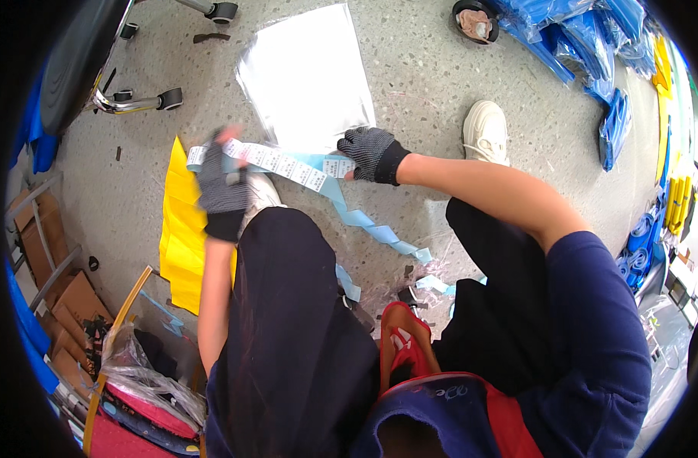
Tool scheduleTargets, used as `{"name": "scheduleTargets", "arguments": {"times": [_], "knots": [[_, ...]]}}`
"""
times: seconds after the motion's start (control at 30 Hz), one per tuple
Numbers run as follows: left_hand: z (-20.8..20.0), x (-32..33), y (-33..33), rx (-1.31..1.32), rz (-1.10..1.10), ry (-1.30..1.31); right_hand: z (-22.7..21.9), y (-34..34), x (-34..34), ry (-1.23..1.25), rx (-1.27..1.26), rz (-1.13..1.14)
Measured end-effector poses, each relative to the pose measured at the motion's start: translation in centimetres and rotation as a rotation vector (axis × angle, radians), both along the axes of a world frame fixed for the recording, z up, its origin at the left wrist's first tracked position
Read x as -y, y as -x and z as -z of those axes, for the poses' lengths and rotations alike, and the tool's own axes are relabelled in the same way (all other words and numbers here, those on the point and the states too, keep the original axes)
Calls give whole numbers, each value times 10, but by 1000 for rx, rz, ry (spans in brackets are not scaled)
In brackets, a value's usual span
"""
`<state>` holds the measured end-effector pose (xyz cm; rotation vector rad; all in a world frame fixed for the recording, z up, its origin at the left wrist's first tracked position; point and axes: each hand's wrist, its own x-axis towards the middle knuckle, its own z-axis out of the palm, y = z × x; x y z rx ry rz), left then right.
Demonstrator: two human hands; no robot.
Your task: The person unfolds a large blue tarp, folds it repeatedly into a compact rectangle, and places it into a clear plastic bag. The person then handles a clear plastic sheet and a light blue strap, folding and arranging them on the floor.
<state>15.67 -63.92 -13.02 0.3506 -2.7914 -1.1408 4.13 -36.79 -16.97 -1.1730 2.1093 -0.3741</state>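
Landmark: one stack of clear plastic sheets [311, 72] on the floor [418, 84]; its sheet count cannot be told. One label strip [284, 166], blue with white labels, lies at the stack's near edge, its tail trailing nearer and rightward. Two gloved hands work there. The right hand [373, 156], at the stack's near right corner, has its fingers curled closed on the strip. The left hand [224, 185], left of that edge, is at the strip; its fingers are blurred, opening undeterminable. One yellow sheet [179, 237] lies nearer and left; one black bowl [476, 21], right.
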Motion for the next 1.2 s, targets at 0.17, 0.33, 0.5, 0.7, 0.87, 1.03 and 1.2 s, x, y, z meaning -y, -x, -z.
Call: {"name": "scheduleTargets", "arguments": {"times": [0.17,0.33,0.5,0.7,0.87,1.03,1.2], "knots": [[39,-42,22,208,456,247,20,-16,20,52,-48,69],[48,-31,-5,524,289,439,-18,12,11,251,784,684],[22,-33,-3,191,700,332,-35,54,37,452,803,516],[11,-11,-4,585,719,353,-21,78,33,340,635,472],[-69,-25,20,677,454,-793,-7,74,13,-343,308,-563],[-44,-58,18,453,211,-550,-35,79,11,-334,170,-242],[-12,-63,0,210,334,-109,-42,63,22,-1,583,218]]}}
